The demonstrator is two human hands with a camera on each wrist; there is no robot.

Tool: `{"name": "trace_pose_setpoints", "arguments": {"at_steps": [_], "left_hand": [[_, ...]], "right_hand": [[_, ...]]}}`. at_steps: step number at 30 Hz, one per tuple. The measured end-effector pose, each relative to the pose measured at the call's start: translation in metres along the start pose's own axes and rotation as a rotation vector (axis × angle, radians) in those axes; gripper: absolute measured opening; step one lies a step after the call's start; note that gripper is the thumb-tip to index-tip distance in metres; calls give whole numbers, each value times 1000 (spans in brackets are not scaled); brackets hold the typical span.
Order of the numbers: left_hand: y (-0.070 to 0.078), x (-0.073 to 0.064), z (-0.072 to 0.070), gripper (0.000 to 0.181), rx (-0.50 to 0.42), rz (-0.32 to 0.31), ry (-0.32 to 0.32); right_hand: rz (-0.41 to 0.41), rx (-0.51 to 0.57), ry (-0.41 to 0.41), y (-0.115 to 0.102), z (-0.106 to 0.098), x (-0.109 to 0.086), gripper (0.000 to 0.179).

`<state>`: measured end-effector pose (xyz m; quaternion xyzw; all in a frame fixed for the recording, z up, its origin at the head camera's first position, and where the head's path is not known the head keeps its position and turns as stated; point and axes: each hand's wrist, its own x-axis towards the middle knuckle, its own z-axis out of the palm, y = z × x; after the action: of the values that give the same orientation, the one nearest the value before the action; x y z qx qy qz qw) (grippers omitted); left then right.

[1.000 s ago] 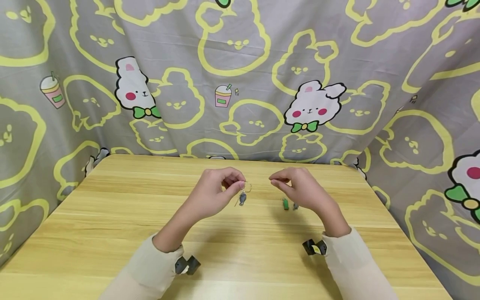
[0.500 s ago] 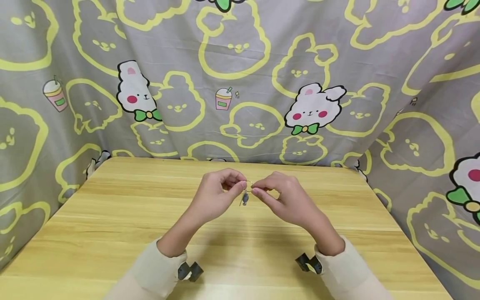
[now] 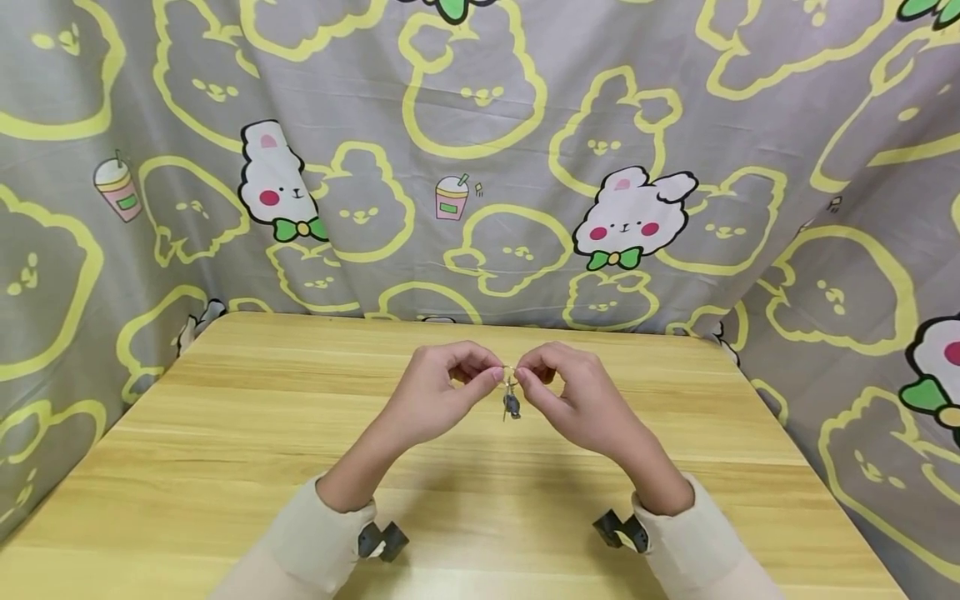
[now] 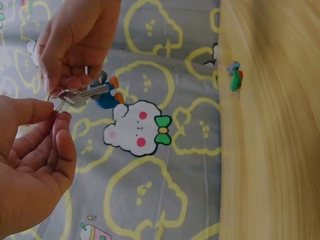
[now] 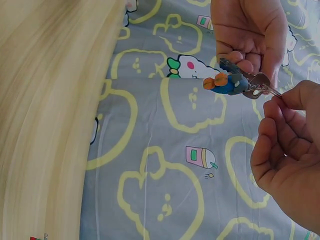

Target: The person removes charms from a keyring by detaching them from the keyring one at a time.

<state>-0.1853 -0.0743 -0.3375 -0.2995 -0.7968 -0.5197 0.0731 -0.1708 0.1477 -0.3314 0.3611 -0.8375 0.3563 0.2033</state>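
Note:
My left hand [image 3: 442, 396] and right hand [image 3: 573, 396] meet over the middle of the table, thumb and fingertips of each pinching opposite sides of a thin metal key ring [image 3: 509, 367]. From the ring hang silver keys [image 4: 94, 92] and a small blue figure charm [image 4: 106, 101] with orange feet, dark in the head view. The left wrist view has the ring right at my left fingertips, my right fingers behind it. In the right wrist view the keys [image 5: 260, 82] lie between both hands, with the blue charm [image 5: 231, 85] beside them.
A small green charm [image 4: 236, 81] with red and grey parts lies on the wooden table [image 3: 225, 467]; my right hand hides that spot in the head view. A grey curtain [image 3: 345, 100] with yellow cartoon outlines hangs behind the table and along its sides.
My right hand has come left from above the green charm and now pinches the ring too. The left hand, ring and hanging keys have shifted slightly right.

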Motion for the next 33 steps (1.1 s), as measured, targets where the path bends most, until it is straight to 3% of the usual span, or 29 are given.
{"name": "trace_pose_setpoints", "arguments": {"at_steps": [6,12,16,20,26,30,33], "left_hand": [[1,0,1,5,-23,-1,17],[2,-1,6,9,-163,-77,88],[2,-1,8,9,-222,-94,75],[2,-1,6,7,-164,-53,50],[3,-1,1,6,-51,65,79],[4,-1,3,5,-34,78,100],[5,-2,5,7,-59,67,150]], "right_hand": [[4,15,24,2,0,0,6],[-10,36,71,1,2,1,7],[-32,26,100,2,1,1,7],[-40,19,90,2,-1,1,7],[-42,12,35,0,-1,2,8],[-33,10,77,-1,2,2,6],[-35,17,122,-1,6,2,8]]}}
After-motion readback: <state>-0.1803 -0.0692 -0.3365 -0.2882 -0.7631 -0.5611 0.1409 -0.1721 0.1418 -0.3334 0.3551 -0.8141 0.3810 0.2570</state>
